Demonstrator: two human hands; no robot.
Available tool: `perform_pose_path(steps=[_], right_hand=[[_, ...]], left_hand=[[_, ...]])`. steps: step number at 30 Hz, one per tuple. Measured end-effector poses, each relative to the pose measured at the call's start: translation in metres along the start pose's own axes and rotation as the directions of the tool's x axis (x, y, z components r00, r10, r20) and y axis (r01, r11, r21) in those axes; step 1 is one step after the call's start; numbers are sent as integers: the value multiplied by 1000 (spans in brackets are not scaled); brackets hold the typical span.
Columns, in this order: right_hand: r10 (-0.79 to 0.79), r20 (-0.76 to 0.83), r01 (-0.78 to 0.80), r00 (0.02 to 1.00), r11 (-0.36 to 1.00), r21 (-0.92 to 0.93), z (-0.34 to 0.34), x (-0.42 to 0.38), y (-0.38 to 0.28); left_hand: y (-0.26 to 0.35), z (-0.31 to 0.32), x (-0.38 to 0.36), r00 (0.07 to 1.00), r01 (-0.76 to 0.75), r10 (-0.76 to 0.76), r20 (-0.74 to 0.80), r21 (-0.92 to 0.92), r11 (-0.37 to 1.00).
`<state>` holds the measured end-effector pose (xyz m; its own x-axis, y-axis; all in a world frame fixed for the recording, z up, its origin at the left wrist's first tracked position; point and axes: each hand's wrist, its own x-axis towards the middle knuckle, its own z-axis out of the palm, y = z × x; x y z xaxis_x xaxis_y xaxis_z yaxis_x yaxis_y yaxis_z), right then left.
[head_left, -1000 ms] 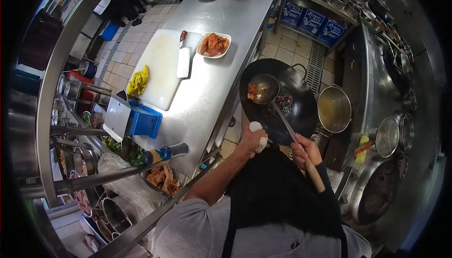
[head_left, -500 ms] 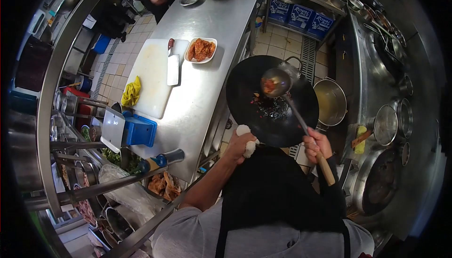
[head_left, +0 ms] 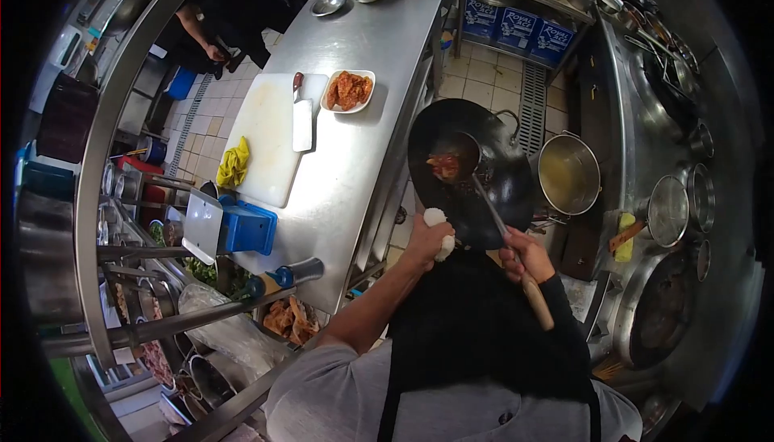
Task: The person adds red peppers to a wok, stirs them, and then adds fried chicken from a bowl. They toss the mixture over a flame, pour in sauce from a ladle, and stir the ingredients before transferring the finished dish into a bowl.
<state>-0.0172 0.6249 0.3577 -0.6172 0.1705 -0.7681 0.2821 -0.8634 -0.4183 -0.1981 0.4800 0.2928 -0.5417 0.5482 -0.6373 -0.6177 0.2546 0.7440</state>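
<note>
My left hand (head_left: 427, 242) is closed round a folded white cloth (head_left: 445, 247) at the near rim of a black wok (head_left: 504, 210). The wok is tilted and hangs in front of my apron, past the counter's edge. In my right hand (head_left: 526, 255) is a ladle (head_left: 538, 305), gripped along its wooden handle. The ladle's bowl lies over the far left part of the wok, with red, saucy food (head_left: 443, 166) in it. Dark sauce residue streaks the wok beneath.
On the steel counter (head_left: 359, 176) at left are a white dish (head_left: 368, 102) of red food, a cleaver (head_left: 302, 126), a cutting board (head_left: 266, 140) and a yellow cloth (head_left: 233, 163). A pot of liquid (head_left: 569, 174) stands right of the wok. Two people (head_left: 234, 23) are beyond the counter.
The wok has shifted right and tilted more. My right hand has moved slightly left, and the ladle's bowl has moved left and nearer. More of the people at upper left shows.
</note>
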Motion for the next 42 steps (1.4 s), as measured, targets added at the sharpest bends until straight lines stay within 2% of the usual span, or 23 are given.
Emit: perform_pose_path(steps=[1,2,4,5,8,12,14,16,17,18,19,20,22,23,26,30,31,33,34,35,36,38,42], right_hand=[[24,140,-33,990,998,62,-9,1,5],[29,146,-38,989,997,64,-17,0,8],[98,445,-300,890,861,411,-29,-4,12],[67,521,-349,851,814,465,-35,-1,17],[93,568,-435,818,746,505,-39,7,22],[94,516,-384,851,782,491,-36,12,19],[16,596,-397,803,761,514,-52,19,18],[51,595,-385,802,805,451,-70,18,7],[23,397,-208,917,878,431,-73,12,-1],[-37,184,-33,982,931,364,-73,7,-9],[-88,71,67,994,963,260,-73,1,-16],[-90,72,69,993,964,258,-70,-3,-22],[-218,-197,203,956,974,-96,-65,-6,-28],[-246,-210,217,946,964,-153,-65,-2,-28],[-281,-155,250,947,948,-195,-59,28,-20],[-113,-3,113,994,992,-64,-26,25,-7],[-118,-3,117,993,991,-63,-19,15,-6],[38,173,-48,984,998,52,-12,-5,0],[39,170,-48,985,997,53,-19,-7,5],[99,325,-179,941,958,226,-32,-8,9],[125,478,-327,869,870,368,-44,-10,14],[163,483,-401,860,802,443,-56,-16,18],[103,393,-302,914,821,485,-74,-39,9]], left_hand=[[1,0,-1,999,35,-35,-13,-3,999],[2,0,-1,997,70,-70,-26,-6,998],[-28,-17,23,997,72,-71,31,-10,997],[-32,-21,27,993,76,-74,96,-17,997],[-34,-24,23,992,79,-69,109,-89,993],[-34,-27,19,992,86,-78,95,-81,993],[-21,-25,6,995,91,-87,51,-73,993],[-21,-31,2,995,73,-67,80,-77,994],[-18,-33,0,994,50,-42,106,-81,995],[-15,-35,-3,993,49,-40,108,-80,996],[-8,-34,-9,992,56,-48,120,-60,997],[-4,-32,-13,990,62,-56,130,-42,997],[-2,-29,-17,994,24,-21,110,-26,999],[-1,-28,-18,996,-13,14,92,-8,1000],[-6,-24,-7,994,-43,35,100,75,996],[2,-9,-8,997,-65,63,37,44,997],[-3,-10,-3,999,-46,46,-28,-8,999],[-13,-17,6,996,-25,20,-91,-62,998],[-16,-26,11,1000,11,-11,9,-57,998],[-16,-31,11,993,48,-42,108,-49,998],[-18,-33,11,993,52,-47,106,-51,997],[-15,-34,4,996,72,-69,57,-43,996],[0,-39,-9,983,103,-106,152,22,994]])
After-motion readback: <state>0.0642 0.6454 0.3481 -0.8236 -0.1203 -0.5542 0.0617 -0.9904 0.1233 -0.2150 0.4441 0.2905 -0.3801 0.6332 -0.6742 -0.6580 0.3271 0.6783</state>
